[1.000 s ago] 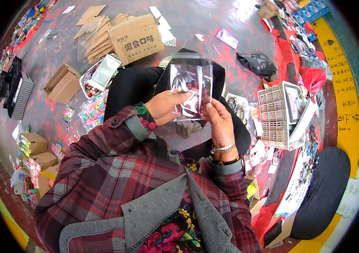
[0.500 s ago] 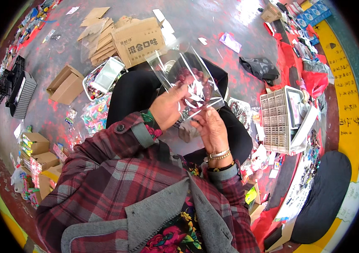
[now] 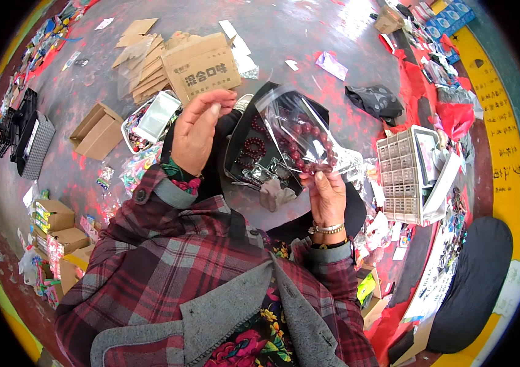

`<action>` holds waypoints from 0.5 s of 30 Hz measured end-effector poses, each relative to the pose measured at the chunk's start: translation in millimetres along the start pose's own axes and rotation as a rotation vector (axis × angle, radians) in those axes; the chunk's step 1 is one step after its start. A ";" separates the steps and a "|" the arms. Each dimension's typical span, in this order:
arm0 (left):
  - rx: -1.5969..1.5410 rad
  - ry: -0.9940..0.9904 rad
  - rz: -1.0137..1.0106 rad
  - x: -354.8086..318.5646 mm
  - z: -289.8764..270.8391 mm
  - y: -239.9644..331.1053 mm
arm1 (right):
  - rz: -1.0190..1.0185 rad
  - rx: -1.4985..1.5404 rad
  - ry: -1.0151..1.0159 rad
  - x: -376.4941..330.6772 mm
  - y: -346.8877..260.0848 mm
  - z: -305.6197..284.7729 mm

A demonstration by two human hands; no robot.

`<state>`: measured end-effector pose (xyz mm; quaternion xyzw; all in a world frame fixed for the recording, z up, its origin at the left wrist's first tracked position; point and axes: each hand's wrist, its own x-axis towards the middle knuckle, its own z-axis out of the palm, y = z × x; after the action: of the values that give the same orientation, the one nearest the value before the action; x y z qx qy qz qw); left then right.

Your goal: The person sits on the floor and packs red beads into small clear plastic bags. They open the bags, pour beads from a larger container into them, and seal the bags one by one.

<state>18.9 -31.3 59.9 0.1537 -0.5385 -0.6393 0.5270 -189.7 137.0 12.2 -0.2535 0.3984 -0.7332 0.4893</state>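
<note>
Pinched at its lower edge, a clear plastic bag [image 3: 296,113] hangs in my right hand [image 3: 327,199]. Inside it is a string of dark red beads [image 3: 310,139], curved into a loop. My left hand [image 3: 197,131] is raised off to the left, its fingers stretched out and nothing visible in it. Between my legs stands a black open container [image 3: 230,150] with more dark red bead strings [image 3: 252,150] and shiny clear packets in it. A greyish-pink cloth [image 3: 275,196] lies over its near edge.
Beyond my left knee are a white basket [image 3: 165,113] of small goods, an open cardboard box [image 3: 96,131] and flattened cartons [image 3: 202,67]. On the right stand a white plastic crate [image 3: 397,174] and a black bag [image 3: 375,101]. Scattered goods line both sides.
My left hand has let go of the bag and moved up and left. My right hand has shifted right with the bag, uncovering the black container.
</note>
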 end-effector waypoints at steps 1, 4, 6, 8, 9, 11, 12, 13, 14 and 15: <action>0.058 -0.039 0.018 2.6 -2.5 3.9 | -0.021 -0.031 0.000 -2.3 -0.7 -3.3; 0.183 -0.185 -0.068 10.1 2.5 25.9 | -0.035 -0.094 -0.007 -5.0 -1.5 -8.3; 0.183 -0.284 -0.133 11.6 5.3 27.1 | -0.028 -0.149 -0.028 -6.5 -2.4 -9.1; 0.284 -0.432 -0.227 14.7 6.6 29.7 | -0.021 -0.194 -0.055 -8.0 -2.8 -9.1; 0.335 -0.507 -0.276 16.1 6.8 30.7 | -0.017 -0.212 -0.071 -8.6 -3.4 -8.5; 0.342 -0.578 -0.432 18.6 7.6 30.4 | 0.003 -0.246 -0.096 -9.2 -3.2 -8.3; 0.361 -0.594 -0.513 20.6 10.5 31.7 | 0.019 -0.262 -0.104 -9.2 -2.7 -8.4; 0.379 -0.611 -0.594 23.0 13.1 33.1 | 0.035 -0.278 -0.113 -9.2 -2.2 -8.4; 0.374 -0.641 -0.677 27.0 14.4 35.2 | 0.045 -0.297 -0.108 -8.7 -2.9 -4.5; 0.388 -0.643 -0.703 28.1 15.8 33.3 | 0.054 -0.300 -0.116 -9.0 -1.6 -5.5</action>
<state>12.6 -42.0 104.5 0.2161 -0.6978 -0.6811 0.0495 -191.2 147.4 10.6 -0.3547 0.4811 -0.6364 0.4876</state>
